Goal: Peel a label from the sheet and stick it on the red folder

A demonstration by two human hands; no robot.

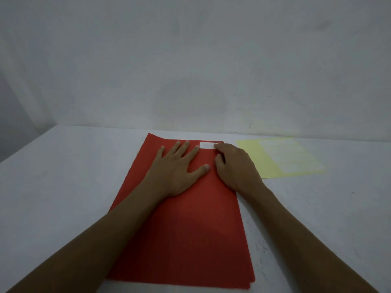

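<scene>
A small white label lies flat on the red folder, close to the folder's far right corner. Faint writing shows on it, too blurred to read. The folder itself lies closed and flat on a pale grey worktop, its long side running away from the person, whose two bare forearms reach in from the near edge.

The left hand rests palm down on the folder, just left of the label, fingers spread wide and holding nothing; it seems to pin the folder in place. The right hand sits at the folder's right edge with its fingers curled loosely under, and one fingertip touches the right end of the label. It grips nothing that can be seen; it looks to be pressing the label down.

To the right of the folder, apart from it, lies the pale yellow label sheet, flat on the worktop, with rows of whitish labels on it. Beyond the folder a plain grey wall rises from the worktop's far edge.

Judging by this, the peeling is done and the sticking step is nearly finished. The next move likely calls for a firm stroke of the fingertip along the label from end to end, so no corner lifts, while the left hand keeps the folder from sliding.
</scene>
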